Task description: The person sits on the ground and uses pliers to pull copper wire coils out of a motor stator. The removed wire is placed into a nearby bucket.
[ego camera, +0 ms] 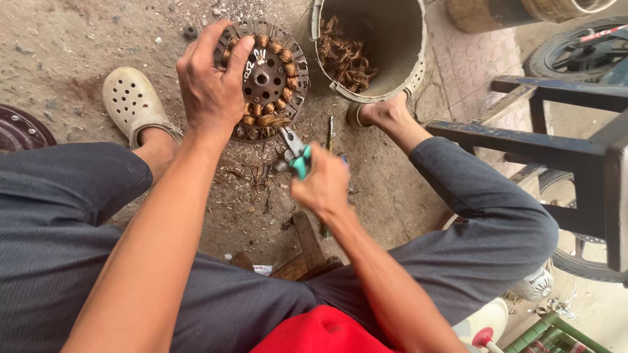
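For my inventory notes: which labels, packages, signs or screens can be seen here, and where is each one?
White painted marks: on the dark hub of the round motor part under the left hand.
Small paper label: on the ground between the legs, by the wooden pieces; white with some colour.
No screens or signs.

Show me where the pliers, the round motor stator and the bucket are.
pliers [296, 151], head view, on the jaw hinge.
round motor stator [265, 77], head view, on its metal hub.
bucket [392, 33], head view, on its inner wall.
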